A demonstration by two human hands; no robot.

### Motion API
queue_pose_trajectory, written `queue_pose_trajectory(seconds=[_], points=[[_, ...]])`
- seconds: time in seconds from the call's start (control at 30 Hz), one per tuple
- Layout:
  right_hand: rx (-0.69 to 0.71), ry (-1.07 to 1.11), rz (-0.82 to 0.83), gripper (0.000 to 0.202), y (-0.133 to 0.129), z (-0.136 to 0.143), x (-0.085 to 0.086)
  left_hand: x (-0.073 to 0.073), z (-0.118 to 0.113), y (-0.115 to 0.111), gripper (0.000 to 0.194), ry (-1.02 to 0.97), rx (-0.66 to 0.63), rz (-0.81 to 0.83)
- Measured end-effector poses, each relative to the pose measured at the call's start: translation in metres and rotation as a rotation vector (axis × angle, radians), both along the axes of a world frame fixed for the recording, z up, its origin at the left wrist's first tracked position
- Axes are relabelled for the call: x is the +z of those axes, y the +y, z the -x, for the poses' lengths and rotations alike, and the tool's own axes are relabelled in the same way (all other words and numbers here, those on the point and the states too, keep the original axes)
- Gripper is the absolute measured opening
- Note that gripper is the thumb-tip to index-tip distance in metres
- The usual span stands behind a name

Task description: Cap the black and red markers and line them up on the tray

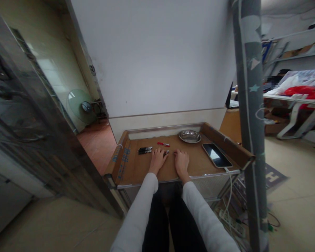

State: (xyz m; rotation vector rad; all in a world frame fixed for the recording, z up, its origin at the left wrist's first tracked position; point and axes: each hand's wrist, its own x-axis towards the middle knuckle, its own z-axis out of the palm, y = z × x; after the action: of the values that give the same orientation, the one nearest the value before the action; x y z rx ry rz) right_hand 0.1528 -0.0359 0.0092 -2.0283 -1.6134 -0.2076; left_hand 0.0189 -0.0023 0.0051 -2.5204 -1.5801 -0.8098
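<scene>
My left hand [157, 159] is closed on a slim marker pen [167, 152], whose pale end sticks out past the fingers toward the right. A short gap away, my right hand [182, 160] pinches a small dark piece [174, 153]; it may be a pen cap, but it is too small to be sure. Left of my left hand, several black marker pens [145, 150] lie side by side on the cardboard [136, 169]. A red marker pen [163, 144] lies by itself just beyond both hands.
A round metal dish [190, 136] stands at the back right of the cardboard-lined stand. A phone [216, 155] with a white cable [230, 185] lies at the right. Raised cardboard sides [227, 141] edge the stand, and a wrapped post [252, 105] rises beside it.
</scene>
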Motion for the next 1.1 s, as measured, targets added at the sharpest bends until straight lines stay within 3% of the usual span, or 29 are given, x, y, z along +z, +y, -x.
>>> queue_pose_trajectory(seconds=[0.17, 0.4, 0.57, 0.63, 0.77, 0.9, 1.1], points=[[0.068, -0.033, 0.021, 0.024, 0.003, 0.0, 0.0, 0.003, 0.002, -0.003, 0.011, -0.048, -0.078, 0.023], [0.213, 0.011, -0.007, 0.026, 0.007, 0.001, 0.001, 0.005, 0.003, -0.008, 0.01, -0.169, -0.091, 0.064], [0.683, 0.146, -0.097, 0.048, 0.004, 0.006, 0.0, 0.008, 0.008, -0.012, 0.017, -0.207, 0.038, 0.035], [0.759, 0.172, -0.136, 0.062, 0.005, 0.007, -0.003, 0.01, 0.01, -0.015, 0.018, -0.214, 0.087, 0.008], [0.655, 0.131, -0.143, 0.068, 0.011, 0.009, -0.012, 0.012, 0.014, -0.022, 0.018, -0.201, 0.295, -0.056], [0.461, 0.002, -0.102, 0.052, 0.016, 0.008, -0.017, 0.008, 0.018, -0.024, 0.023, -0.197, 0.542, -0.025], [0.25, -0.094, 0.022, 0.037, 0.017, 0.01, -0.008, -0.003, 0.02, -0.01, 0.024, -0.245, 0.627, -0.038]])
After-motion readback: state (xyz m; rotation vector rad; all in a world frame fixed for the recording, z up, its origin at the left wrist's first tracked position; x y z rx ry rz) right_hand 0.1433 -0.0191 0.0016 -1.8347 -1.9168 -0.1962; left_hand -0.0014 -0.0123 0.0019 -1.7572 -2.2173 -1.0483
